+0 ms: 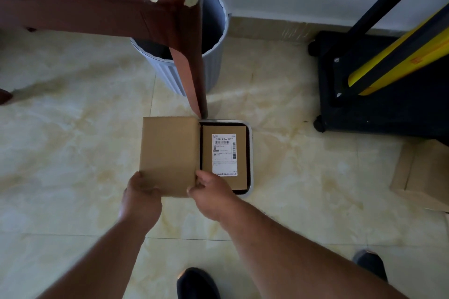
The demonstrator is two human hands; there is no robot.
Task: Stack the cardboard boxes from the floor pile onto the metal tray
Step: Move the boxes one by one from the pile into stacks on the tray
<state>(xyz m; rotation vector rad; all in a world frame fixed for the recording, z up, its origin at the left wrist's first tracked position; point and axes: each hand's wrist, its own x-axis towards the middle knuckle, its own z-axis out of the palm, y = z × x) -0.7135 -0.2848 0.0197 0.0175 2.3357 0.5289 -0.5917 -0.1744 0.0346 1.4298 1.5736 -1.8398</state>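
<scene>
Cardboard box (168,155) clamped at near corners by left hand (141,195) and right hand (211,193), overlapping metal tray (251,153) where a labelled box (223,155) lies; two-hand grip likely for alignment.

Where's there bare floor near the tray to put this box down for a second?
Free: the tiled floor left of the plain box held by the left hand and right hand, and between the metal tray and the black wheeled base. Crowded: behind the tray, at the table leg and bin; the labelled box fills the tray.
</scene>
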